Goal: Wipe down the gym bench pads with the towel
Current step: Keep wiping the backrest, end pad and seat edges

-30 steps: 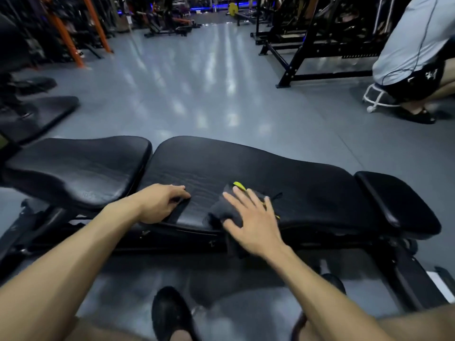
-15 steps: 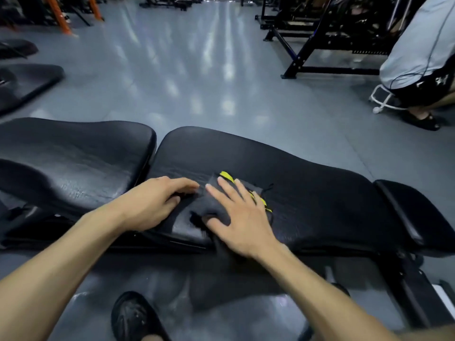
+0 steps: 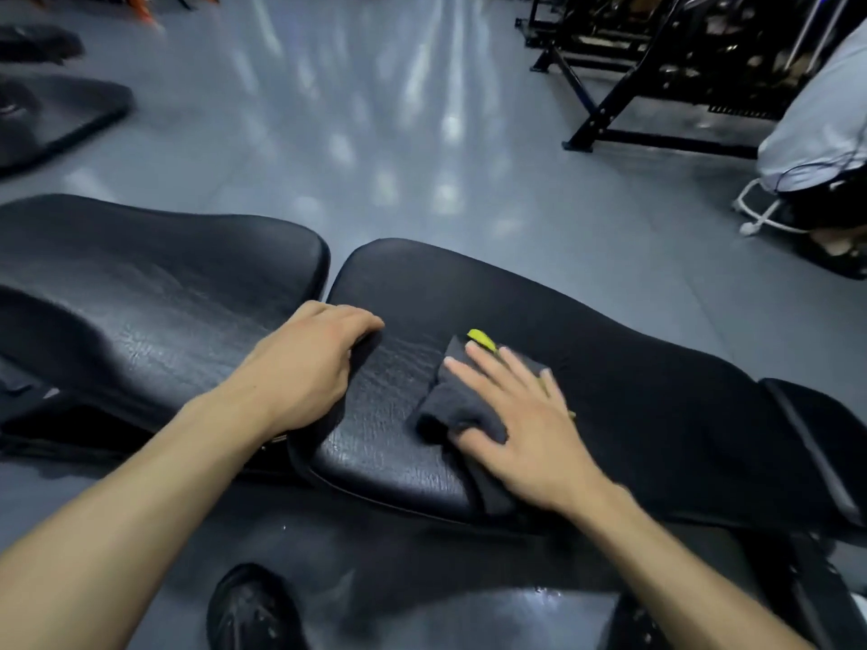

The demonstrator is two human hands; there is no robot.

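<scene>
A black gym bench lies across the view with a long middle pad (image 3: 633,368), a second pad (image 3: 140,302) to its left and a small end pad (image 3: 816,433) at the right. A dark grey towel (image 3: 450,401) with a yellow tag lies on the middle pad near its front edge. My right hand (image 3: 525,424) presses flat on the towel, fingers spread, thumb tucked under a fold. My left hand (image 3: 305,363) rests at the middle pad's left end, over the gap between the pads, fingers curled onto the pad.
My black shoe (image 3: 253,607) is on the grey floor below the bench. A person in a light shirt (image 3: 825,133) crouches at the right beside a white stool frame (image 3: 760,218). A black rack (image 3: 657,82) stands behind, and other pads (image 3: 51,114) lie far left.
My right hand and the towel slid right along the middle pad, away from my left hand. The view tilted further down and closer to the bench.
</scene>
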